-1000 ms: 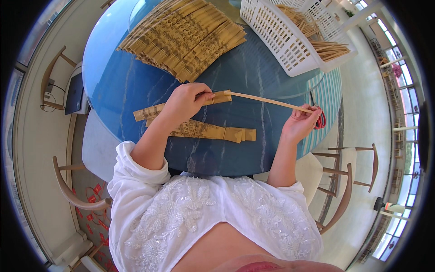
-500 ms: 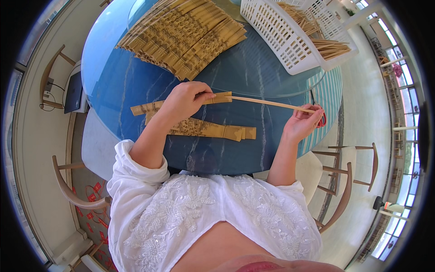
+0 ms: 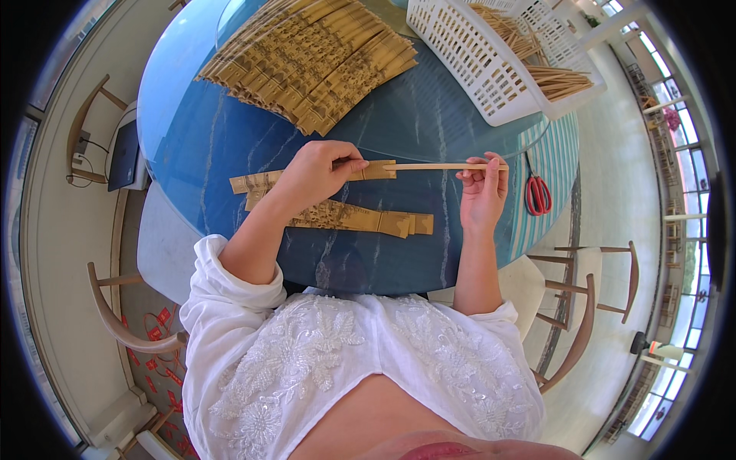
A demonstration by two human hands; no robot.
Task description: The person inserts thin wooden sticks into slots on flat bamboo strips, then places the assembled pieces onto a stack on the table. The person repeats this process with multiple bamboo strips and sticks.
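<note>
Wooden stick (image 3: 433, 166) meeting tan printed sleeve (image 3: 381, 170) above the blue table (image 3: 399, 264).
Left hand (image 3: 326, 167) pinches the sleeve between thumb and fingers; right hand (image 3: 483, 192) grips the stick near its right end, its left end overlapping the sleeve's end (inserted or merely laid over, cannot tell). Loose sleeves (image 3: 349, 217) lie nearer the body; a fanned stack (image 3: 310, 65) lies beyond. White basket (image 3: 529, 101) of sticks stands far right; red-handled scissors (image 3: 538, 195) lie right of the right hand.

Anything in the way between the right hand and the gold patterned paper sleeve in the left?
Nothing visible; only the pale, slender wooden chopsticks in the right hand span that gap, reaching the sleeve. The red-handled scissors lie farther right.
</note>
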